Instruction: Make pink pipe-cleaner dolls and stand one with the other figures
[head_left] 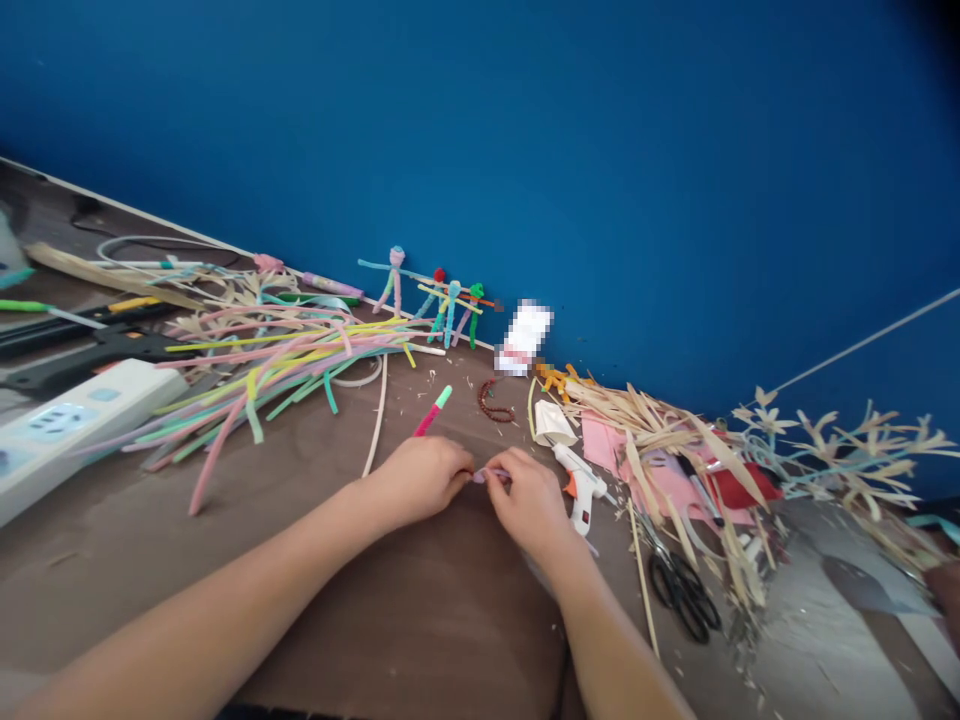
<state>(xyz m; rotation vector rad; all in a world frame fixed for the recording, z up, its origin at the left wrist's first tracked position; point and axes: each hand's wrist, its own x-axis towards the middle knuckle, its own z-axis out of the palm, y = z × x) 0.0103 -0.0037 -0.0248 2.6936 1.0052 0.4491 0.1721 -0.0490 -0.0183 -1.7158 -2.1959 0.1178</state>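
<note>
My left hand [418,478] and my right hand [529,500] meet over the brown table [420,610], both with fingers pinched on a small pale purple pipe cleaner piece [491,474] held between them. A pink stick with a green tip [433,411] pokes out just behind my left hand. A white glue gun [580,481] lies right beside my right hand.
A heap of coloured pipe cleaners [285,365] spreads at the left, beside a white power strip [71,420]. Pipe cleaner figures [442,295] lean on the blue wall. Dried leaf strips [675,430], pink paper and black scissors [684,590] lie at the right.
</note>
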